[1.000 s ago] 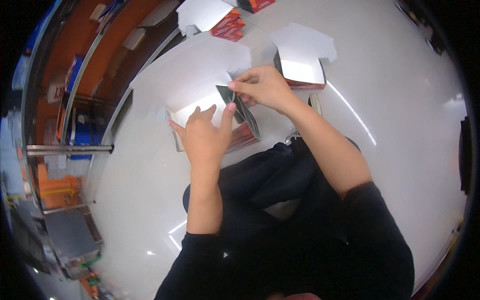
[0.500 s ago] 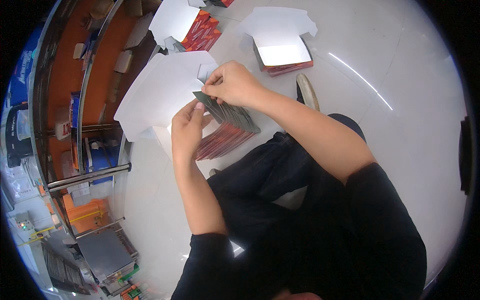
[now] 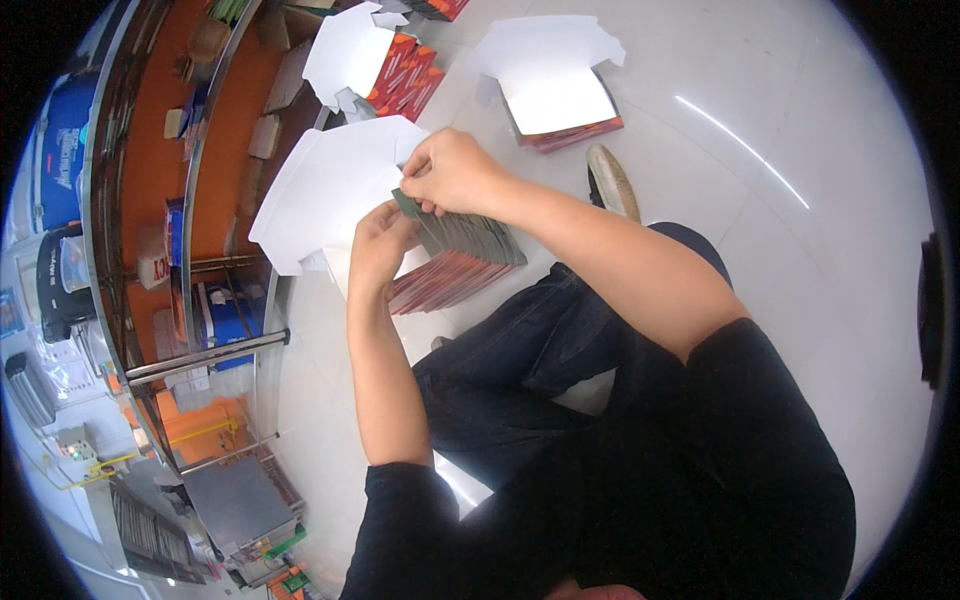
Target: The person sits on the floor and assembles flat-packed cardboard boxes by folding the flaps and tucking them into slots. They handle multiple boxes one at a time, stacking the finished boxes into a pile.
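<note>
A fanned row of thin, flat dark green and red pieces [image 3: 455, 262] stands in front of me at the open white-lidded carton [image 3: 335, 195]. My right hand [image 3: 450, 175] pinches the top corner of the foremost dark green piece [image 3: 407, 203]. My left hand [image 3: 380, 245] is closed at the same piece's lower left side, its fingertips partly hidden. Whether the pieces are cards or packets I cannot make out.
A second open carton [image 3: 560, 105] with a white lid lies on the floor [image 3: 790, 290] ahead, near my shoe [image 3: 613, 180]. Another white-lidded carton [image 3: 345, 55] stands beside red printed packs [image 3: 408, 80]. Metal-framed shelving [image 3: 210, 360] runs along the left.
My view has shifted slightly, so the shelving sits further right. Both hands stay at the dark green piece; the right fingers have curled lower over its corner.
</note>
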`<state>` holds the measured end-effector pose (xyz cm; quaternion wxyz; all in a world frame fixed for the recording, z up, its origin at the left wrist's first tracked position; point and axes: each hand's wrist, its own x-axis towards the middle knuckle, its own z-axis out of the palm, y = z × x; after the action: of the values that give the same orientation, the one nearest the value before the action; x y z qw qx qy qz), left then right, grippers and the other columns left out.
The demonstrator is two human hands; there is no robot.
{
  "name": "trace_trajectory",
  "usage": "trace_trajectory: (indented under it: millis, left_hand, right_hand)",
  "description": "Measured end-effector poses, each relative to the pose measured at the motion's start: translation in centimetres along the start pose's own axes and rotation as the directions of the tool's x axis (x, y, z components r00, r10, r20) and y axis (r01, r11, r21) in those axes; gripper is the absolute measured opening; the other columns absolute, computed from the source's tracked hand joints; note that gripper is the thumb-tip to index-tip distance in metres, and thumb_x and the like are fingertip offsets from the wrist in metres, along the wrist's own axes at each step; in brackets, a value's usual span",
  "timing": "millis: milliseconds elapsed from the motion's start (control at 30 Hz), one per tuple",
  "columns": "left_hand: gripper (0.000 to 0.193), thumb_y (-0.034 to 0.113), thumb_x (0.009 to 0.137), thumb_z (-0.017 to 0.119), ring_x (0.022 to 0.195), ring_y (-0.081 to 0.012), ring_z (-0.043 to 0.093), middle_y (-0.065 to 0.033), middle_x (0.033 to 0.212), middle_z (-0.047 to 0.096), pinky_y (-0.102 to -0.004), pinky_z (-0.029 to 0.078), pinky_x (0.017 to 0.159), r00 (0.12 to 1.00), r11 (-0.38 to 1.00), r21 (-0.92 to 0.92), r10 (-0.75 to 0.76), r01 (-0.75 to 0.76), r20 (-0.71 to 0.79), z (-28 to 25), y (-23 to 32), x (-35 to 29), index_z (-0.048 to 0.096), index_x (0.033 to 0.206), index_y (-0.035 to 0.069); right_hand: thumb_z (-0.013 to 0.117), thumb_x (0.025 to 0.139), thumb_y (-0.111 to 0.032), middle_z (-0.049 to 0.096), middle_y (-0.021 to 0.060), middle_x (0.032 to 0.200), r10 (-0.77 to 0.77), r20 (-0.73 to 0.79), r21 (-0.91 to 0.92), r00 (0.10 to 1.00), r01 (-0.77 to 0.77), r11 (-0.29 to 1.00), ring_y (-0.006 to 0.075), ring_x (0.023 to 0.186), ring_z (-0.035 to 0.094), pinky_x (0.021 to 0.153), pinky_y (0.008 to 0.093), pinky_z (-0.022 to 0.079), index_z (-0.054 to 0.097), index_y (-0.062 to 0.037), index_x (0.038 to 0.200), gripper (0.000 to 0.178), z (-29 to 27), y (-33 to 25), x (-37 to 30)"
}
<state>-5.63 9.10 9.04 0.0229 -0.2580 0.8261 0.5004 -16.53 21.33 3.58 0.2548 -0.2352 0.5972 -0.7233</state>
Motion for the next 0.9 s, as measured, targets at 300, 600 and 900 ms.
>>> trace_trajectory:
  millis: [300, 600, 900]
  left_hand:
    - [0.033, 0.004, 0.088, 0.057, 0.091, -0.0186, 0.067, -0.0141, 0.101, 0.071, -0.0325, 0.054, 0.086, 0.999, 0.999, -0.033, -0.029, 0.028, -0.033, 0.3, -0.1, -0.7, 0.066, 0.116, -0.011]
    - [0.046, 0.01, 0.088, 0.06, 0.101, -0.0193, 0.066, -0.0135, 0.111, 0.068, -0.0327, 0.051, 0.093, 0.998, 0.997, -0.081, 0.0, 0.004, 0.06, 0.3, -0.9, -0.6, 0.057, 0.129, -0.012]
    - [0.047, 0.007, 0.091, 0.056, 0.101, -0.0238, 0.067, -0.02, 0.116, 0.067, -0.0376, 0.052, 0.094, 0.999, 0.945, -0.325, -0.025, 0.034, 0.034, 0.3, -1.8, -0.7, 0.054, 0.131, -0.016]
  right_hand:
    - [0.075, 0.081, -0.012, 0.073, 0.0188, 0.077, -0.143, -0.022, -0.208, 0.989, 0.135, 0.969, 0.0192, 0.062, 0.071, 0.061, 0.032, 0.058, 0.075, 0.0074, 0.091, 0.021, 0.2, 0.4, -0.2]
    - [0.069, 0.081, -0.001, 0.071, 0.0136, 0.075, -0.021, -0.045, 0.058, 0.999, 0.024, 0.998, 0.0155, 0.06, 0.07, 0.05, 0.0259, 0.056, 0.068, 0.0079, 0.102, 0.022, 0.7, 0.0, -0.8]
    - [0.076, 0.078, -0.009, 0.074, 0.017, 0.084, -0.223, -0.022, -0.399, 0.975, 0.196, 0.896, 0.0273, 0.079, 0.073, 0.078, 0.0353, 0.056, 0.075, 0.0018, 0.091, 0.017, 0.7, 0.2, -1.1]
